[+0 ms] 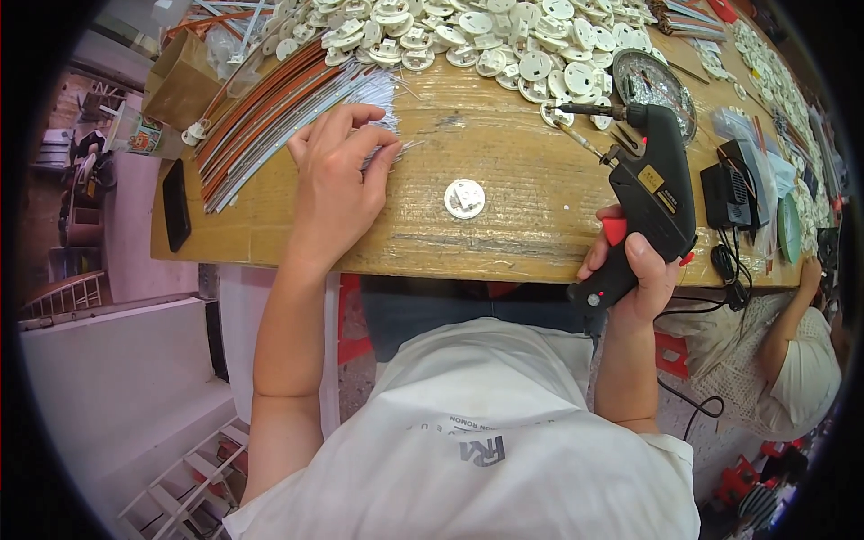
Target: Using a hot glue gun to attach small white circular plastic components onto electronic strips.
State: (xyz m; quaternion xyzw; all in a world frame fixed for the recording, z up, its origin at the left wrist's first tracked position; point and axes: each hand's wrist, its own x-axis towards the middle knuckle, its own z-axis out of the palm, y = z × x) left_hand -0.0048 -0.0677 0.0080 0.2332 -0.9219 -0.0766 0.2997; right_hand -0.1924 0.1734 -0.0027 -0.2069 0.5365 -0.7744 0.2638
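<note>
My right hand (643,270) is wrapped around the handle of a black soldering gun (655,184) with a red trigger. Its tip points left, toward a pile of round white plastic discs (540,54). My left hand (342,171) is over the pale ends of a bundle of orange and grey wires (270,121). Thumb and forefinger are bent together there, and whatever is between them is too small or hidden to make out. Between my hands, a single round white disc (464,199) lies flat on the cardboard-covered table (423,247).
A round metal dish (688,108) stands behind the soldering gun. At right are a black power adapter (729,193) with coiled cable and a green oval dish (789,228). A phone (176,205) and a cardboard box (182,79) are at left. Another person (792,360) sits at right.
</note>
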